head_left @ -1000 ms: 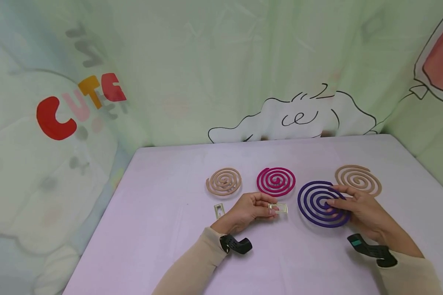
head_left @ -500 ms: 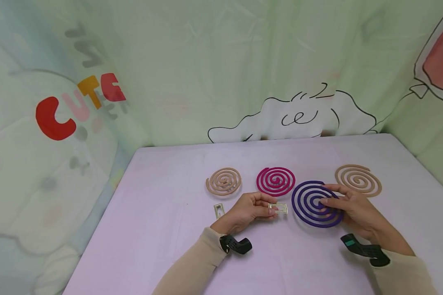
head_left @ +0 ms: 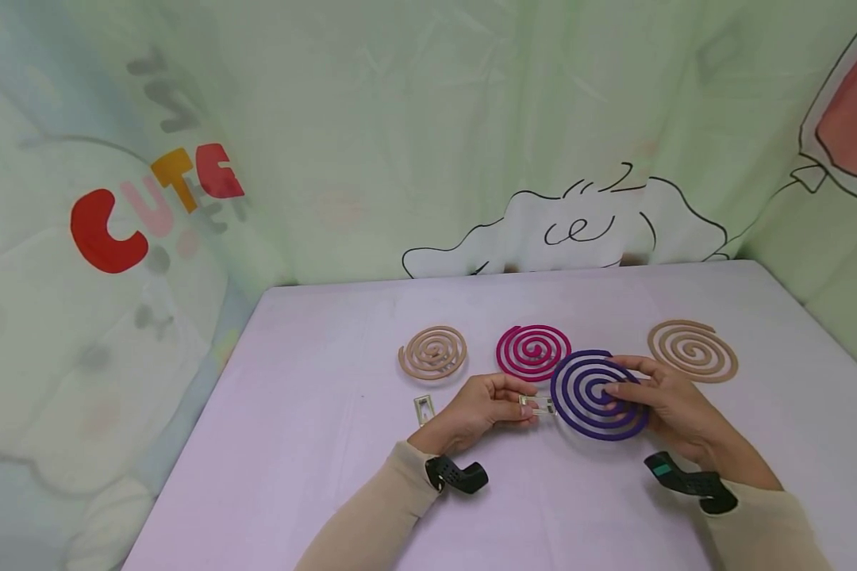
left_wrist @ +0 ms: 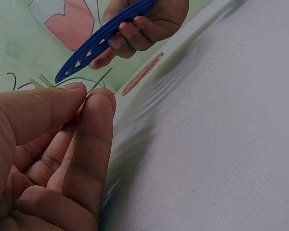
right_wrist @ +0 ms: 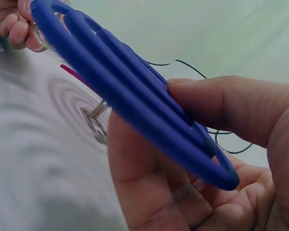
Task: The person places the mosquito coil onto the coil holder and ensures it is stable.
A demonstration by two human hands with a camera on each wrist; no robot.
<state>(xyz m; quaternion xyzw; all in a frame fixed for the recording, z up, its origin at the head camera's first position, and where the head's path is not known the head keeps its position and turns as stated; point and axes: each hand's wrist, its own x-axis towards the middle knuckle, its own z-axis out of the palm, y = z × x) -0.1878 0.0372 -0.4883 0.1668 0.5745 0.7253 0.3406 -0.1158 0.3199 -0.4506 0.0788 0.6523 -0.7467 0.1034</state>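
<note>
My left hand (head_left: 489,404) pinches a small metal mosquito coil stand (head_left: 541,411) between thumb and fingertips, low over the table; the left wrist view catches it edge-on as a thin sliver. My right hand (head_left: 678,404) grips a dark blue-purple mosquito coil (right_wrist: 111,91), thumb on its upper face and fingers beneath. The coil is raised and tilted, and its left edge overlaps the end of the stand in the head view. Behind the hands a magenta coil (head_left: 535,350) lies on the table, partly overlapped by the held coil.
A tan coil (head_left: 434,349) lies at the back left, another tan coil (head_left: 693,349) behind the right hand. A second metal stand (head_left: 423,400) rests beside the left wrist. The cloth-covered table (head_left: 314,444) ends at a printed curtain (head_left: 371,159).
My right hand has moved steadily left with the blue-purple coil, from apart from the stand to overlapping its end in view. The left hand has stayed in place.
</note>
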